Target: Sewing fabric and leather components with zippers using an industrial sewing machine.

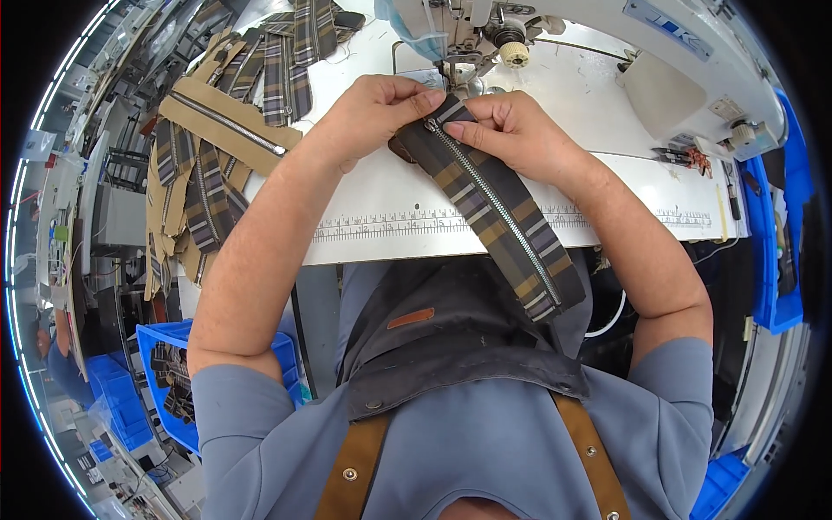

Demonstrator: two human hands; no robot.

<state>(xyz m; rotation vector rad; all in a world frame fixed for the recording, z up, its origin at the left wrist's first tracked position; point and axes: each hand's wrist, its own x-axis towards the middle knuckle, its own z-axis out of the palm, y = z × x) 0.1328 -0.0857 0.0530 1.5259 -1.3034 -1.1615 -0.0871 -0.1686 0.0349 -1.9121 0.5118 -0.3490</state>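
Observation:
A plaid fabric strip with a silver metal zipper down its length slants from the sewing machine toward my lap, its near end hanging over the table edge. Pinched at its far end, the strip is held by my left hand on the left corner and by my right hand on the right, thumb pressed beside the zipper pull. Just beyond my fingers is the needle area of the sewing machine. A small dark brown piece shows under the strip's left edge, partly hidden.
Several plaid and tan zippered strips lie heaped on the table's left. A printed ruler runs along the white table's front. Small snips lie at the right. Blue bins stand at left and right; the left one holds plaid pieces.

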